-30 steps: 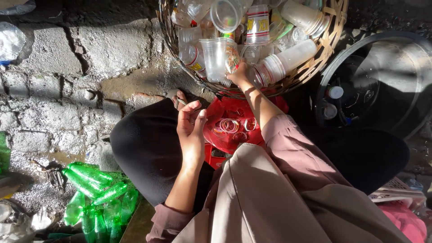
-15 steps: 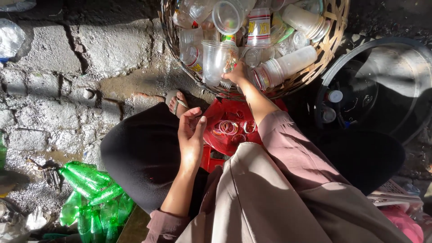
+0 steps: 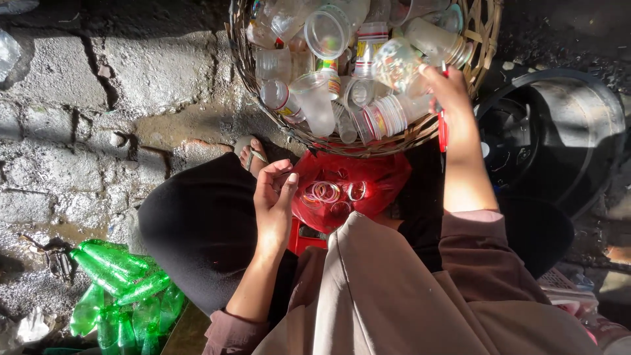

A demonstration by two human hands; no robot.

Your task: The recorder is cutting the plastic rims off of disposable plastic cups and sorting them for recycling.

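- Your right hand (image 3: pixel 445 89) grips a clear bottle (image 3: pixel 394 64) in the wicker basket (image 3: pixel 483 39) of plastic cups (too many to count).
- Your left hand (image 3: pixel 275 197), loosely curled, empty, hovers beside the red bag (image 3: pixel 384 181) of rings.

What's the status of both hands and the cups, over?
Left hand empty, fingers curled, beside the red bag of rings. Right hand in the woven basket, on a clear plastic cup. Nothing in the way.

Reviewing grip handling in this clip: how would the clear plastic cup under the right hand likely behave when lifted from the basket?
The clear plastic cup looks thin-walled and empty, so probably very light and easily squashed. The right hand grips its rim; its smooth surface may slip. Loosely piled in the woven basket, neighbouring cups could shift.
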